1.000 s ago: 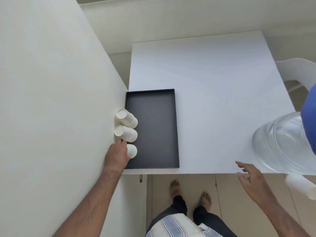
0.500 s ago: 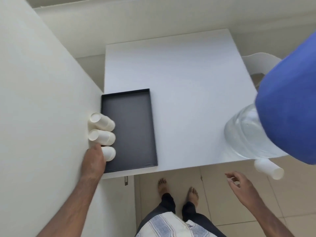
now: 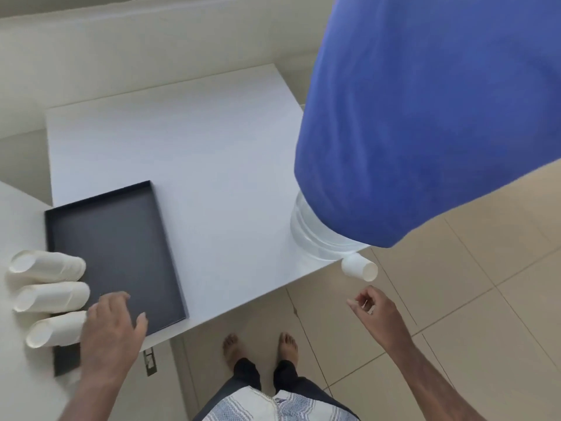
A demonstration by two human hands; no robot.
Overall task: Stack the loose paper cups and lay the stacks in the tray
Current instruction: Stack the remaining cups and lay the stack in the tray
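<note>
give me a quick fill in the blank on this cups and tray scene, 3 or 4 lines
1. The number of cup stacks lying along the left side of the black tray is ____.
2. The loose white cup under the water bottle lies at the table's ____ corner.
3. The left hand hovers over the nearest stack and the ____.
4. The cloth cover on the bottle is ____ in colour.

Missing words: three; near right; tray; blue

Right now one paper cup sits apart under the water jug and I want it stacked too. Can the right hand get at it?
Probably yes. The right hand hangs just below the loose cup at the table edge, holding nothing, with only open air between them. The water jug sits right behind the cup, not in the way.
</note>
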